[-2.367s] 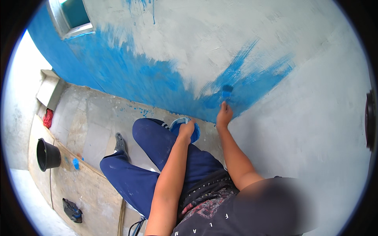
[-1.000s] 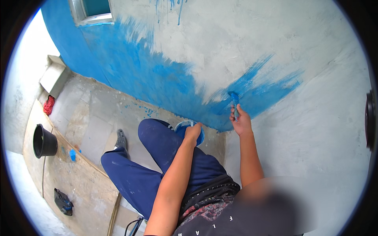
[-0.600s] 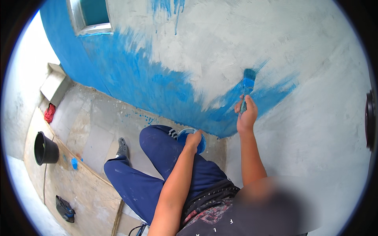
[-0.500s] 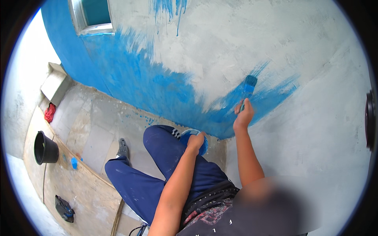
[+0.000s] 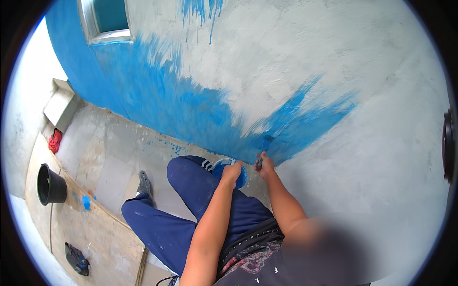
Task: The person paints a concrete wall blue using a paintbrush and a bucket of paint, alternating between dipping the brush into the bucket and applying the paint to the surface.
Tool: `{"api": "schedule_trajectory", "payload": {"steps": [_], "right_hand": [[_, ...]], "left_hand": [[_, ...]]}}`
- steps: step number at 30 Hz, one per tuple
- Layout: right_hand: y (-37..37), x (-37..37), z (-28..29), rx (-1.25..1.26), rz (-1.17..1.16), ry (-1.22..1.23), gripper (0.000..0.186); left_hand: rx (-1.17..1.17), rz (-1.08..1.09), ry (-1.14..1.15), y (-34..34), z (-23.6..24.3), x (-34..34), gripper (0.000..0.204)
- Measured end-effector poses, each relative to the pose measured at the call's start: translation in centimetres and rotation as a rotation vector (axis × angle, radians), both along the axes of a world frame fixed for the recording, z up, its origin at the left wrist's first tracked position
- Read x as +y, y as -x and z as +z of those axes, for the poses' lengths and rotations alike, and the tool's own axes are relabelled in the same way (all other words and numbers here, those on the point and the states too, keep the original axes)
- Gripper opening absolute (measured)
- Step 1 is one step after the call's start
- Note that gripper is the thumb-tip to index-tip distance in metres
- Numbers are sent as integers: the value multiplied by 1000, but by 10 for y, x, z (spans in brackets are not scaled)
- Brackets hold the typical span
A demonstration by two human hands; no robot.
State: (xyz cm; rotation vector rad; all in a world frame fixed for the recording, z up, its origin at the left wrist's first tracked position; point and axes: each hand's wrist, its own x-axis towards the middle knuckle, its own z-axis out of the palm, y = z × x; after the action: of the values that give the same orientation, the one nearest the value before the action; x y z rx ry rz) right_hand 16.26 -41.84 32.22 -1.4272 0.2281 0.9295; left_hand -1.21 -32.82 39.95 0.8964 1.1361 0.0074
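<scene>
My right hand (image 5: 265, 165) is closed round the handle of a paintbrush (image 5: 265, 142). Its dark, paint-covered bristles lie against the lower part of the wall (image 5: 305, 52), within a fan of wet blue strokes. Close to my bent knee, my left hand (image 5: 233, 170) grips the rim of a paint bucket (image 5: 242, 180) with blue paint inside. The bucket is partly hidden by that hand and my leg. Blue covers the wall's left and lower areas, while bare grey-white plaster shows above and to the right.
A small framed window (image 5: 107, 21) is set in the wall at upper left. On the left stand a black bucket (image 5: 52, 185), a red cloth (image 5: 55, 141) and a dark plastic bag (image 5: 76, 259). Blue drips spot the floor (image 5: 112, 143) along the wall's base.
My right hand has drawn the brush down and left along the wall, lengthening and filling the blue stroke. My left hand stays on the bucket.
</scene>
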Motion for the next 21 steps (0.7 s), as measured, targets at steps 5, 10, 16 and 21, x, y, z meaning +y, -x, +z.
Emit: {"api": "schedule_trajectory", "payload": {"steps": [5,10,16,21], "right_hand": [[-49,-25,-3,301,46,82,40],[-75,-17,89,124,50,22,36],[-35,-44,188,-244,32,-110,34],[-19,-51,236,-604,-35,-230,32]], "left_hand": [[13,-4,-66,-9,3,-8,82],[39,13,-68,0,5,-9,81],[52,-72,-37,1,3,-9,82],[87,-85,-48,-7,21,-8,85]]}}
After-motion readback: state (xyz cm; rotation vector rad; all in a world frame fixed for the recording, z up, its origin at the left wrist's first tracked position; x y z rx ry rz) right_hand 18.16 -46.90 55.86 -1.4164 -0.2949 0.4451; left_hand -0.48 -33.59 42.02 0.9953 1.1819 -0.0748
